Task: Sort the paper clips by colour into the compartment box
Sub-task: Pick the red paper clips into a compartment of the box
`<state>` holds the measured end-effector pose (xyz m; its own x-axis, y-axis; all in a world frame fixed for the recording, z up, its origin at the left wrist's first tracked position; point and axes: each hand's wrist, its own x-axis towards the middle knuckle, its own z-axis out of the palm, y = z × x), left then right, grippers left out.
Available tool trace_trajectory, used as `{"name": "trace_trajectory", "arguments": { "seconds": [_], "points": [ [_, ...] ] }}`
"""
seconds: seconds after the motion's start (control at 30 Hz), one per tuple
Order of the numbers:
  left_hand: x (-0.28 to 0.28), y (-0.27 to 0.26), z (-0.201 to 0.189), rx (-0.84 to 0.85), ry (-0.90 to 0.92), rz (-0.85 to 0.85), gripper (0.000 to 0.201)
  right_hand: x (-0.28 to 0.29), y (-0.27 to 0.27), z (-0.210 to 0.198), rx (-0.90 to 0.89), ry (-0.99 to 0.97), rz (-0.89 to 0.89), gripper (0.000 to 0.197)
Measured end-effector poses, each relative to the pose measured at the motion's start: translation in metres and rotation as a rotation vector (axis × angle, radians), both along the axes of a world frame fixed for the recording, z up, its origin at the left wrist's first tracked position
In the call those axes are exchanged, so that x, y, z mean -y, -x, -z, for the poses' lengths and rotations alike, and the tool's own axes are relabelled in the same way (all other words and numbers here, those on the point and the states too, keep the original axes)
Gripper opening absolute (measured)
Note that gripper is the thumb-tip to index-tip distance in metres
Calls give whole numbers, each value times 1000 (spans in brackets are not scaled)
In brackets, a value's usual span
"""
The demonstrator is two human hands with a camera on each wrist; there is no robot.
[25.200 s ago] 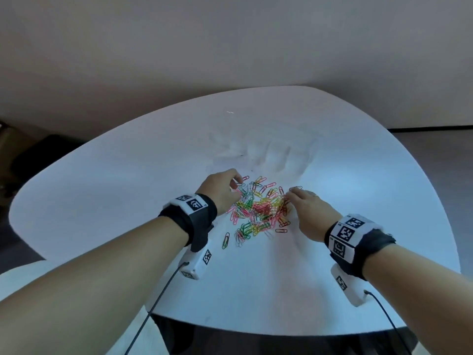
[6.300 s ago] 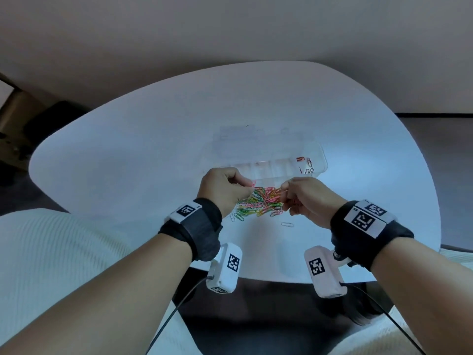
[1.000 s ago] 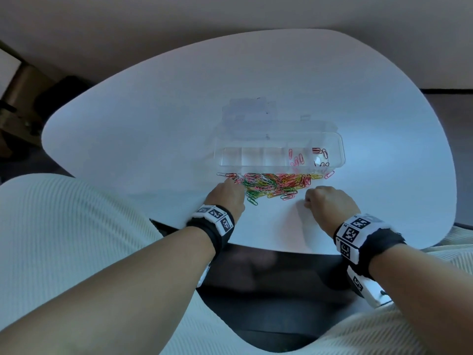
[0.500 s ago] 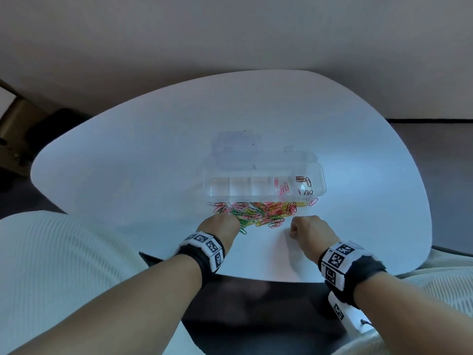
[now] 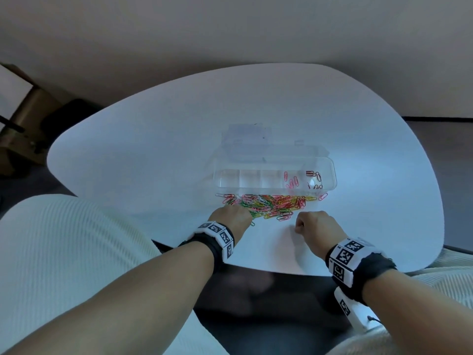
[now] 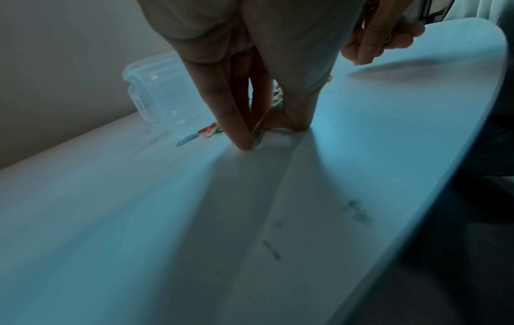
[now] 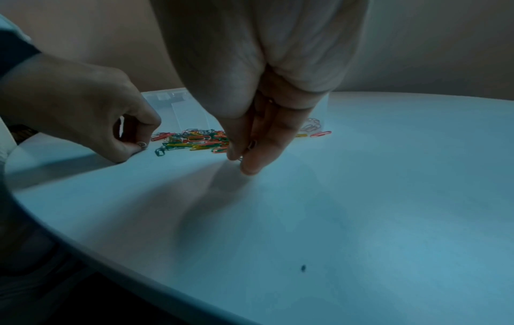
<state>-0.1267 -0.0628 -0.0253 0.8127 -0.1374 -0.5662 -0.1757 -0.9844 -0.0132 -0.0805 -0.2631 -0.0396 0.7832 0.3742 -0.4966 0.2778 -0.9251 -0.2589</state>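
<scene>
A pile of coloured paper clips (image 5: 271,204) lies on the white table (image 5: 153,149), against the front wall of the clear compartment box (image 5: 330,165). Pink clips (image 5: 291,181) lie in one right-hand compartment, and a few red and pale ones (image 5: 314,175) in the end one. My left hand (image 5: 230,208) is at the pile's left end, fingertips down on the table. In the left wrist view it pinches a pale clip (image 6: 258,133). My right hand (image 5: 299,225) is curled just in front of the pile and pinches a pale clip (image 7: 251,144).
The box's clear lid (image 5: 248,134) lies open behind it. The table's near edge (image 5: 281,270) runs just under both wrists. A cardboard box (image 5: 23,119) stands on the floor at the far left. My pale clothing (image 5: 64,252) fills the lower left.
Both hands stay at the near side of the pile with their fingers curled. The head view has shifted, so the table sits differently in the frame. The pile and box have not moved.
</scene>
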Motion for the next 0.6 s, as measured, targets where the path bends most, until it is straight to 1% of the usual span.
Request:
{"name": "trace_trajectory", "arguments": {
  "seconds": [0.2,0.3,0.37,0.47,0.6],
  "points": [
    [-2,-2,5,14,9,-98,20,-12,-4,-18,97,-122,30,11],
    [-5,-4,8,18,30,-183,20,-23,-13,-36,114,-215,102,13],
    [-6,-4,9,20,40,-204,20,-28,-21,-43,127,-285,160,13],
    [-6,-5,8,18,27,-186,22,-34,-29,-45,143,-331,198,13],
    [-11,-6,9,27,63,-253,21,-45,-43,-48,125,-405,284,12]
  ]
}}
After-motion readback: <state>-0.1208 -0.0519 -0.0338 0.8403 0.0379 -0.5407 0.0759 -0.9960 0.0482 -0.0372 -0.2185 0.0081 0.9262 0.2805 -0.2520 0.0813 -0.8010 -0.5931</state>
